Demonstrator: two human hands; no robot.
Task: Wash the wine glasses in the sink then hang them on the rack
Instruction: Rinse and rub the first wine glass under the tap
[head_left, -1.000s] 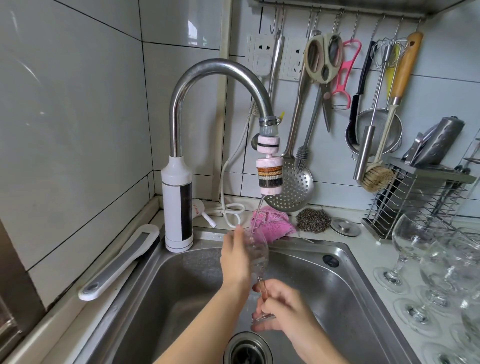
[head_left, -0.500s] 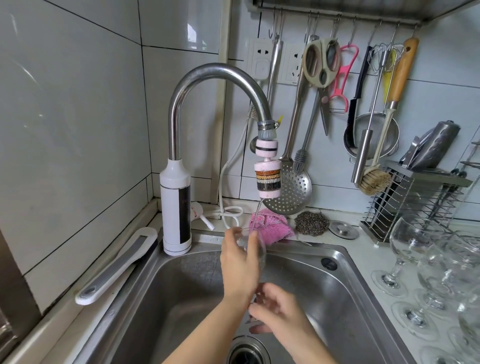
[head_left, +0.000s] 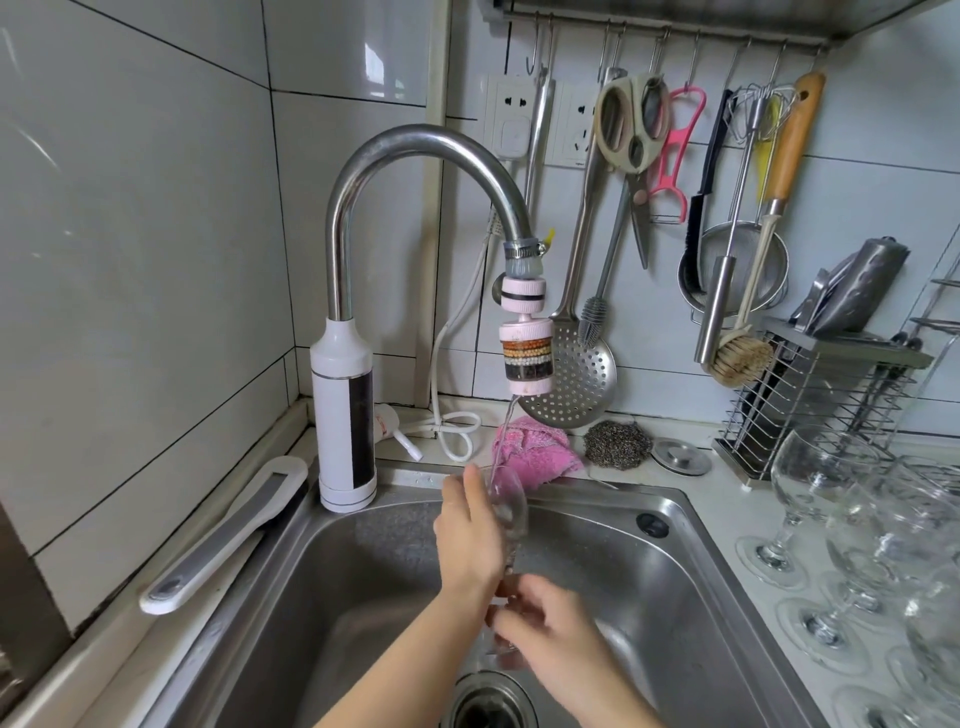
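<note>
Wine glass (head_left: 508, 503): over the sink (head_left: 696, 561), bowl up and tilted, under the thin stream of water (head_left: 505, 434) from the tap (head_left: 415, 148).
Left hand (head_left: 469, 538): my grip is closed round the bowl, thumb lying up its side.
Right hand (head_left: 551, 636): my grip pinches the stem low down, near the foot; my fingers hide the foot.
Other glasses (head_left: 823, 480): upright on the table right of the sink, crowded and close to touching.
Risk, slip: the glass is wet and smooth, so if either grip loosens it drops onto the steel near the drain (head_left: 487, 701) and chips or breaks.
Risk, stem: my hands hold opposite ends, so twisting them against each other could snap the thin stem.
Risk, knock: the tap's end hangs just above, and lifting the rim carelessly could strike it.
Risk, set-down: swinging right too wide could clip the crowded glasses.
Change from a second ago: my right hand sits higher and closer under my left wrist, and less stem shows between my hands.
Unchanged: the water runs onto the bowl, and the glasses on the table stand as they were.
</note>
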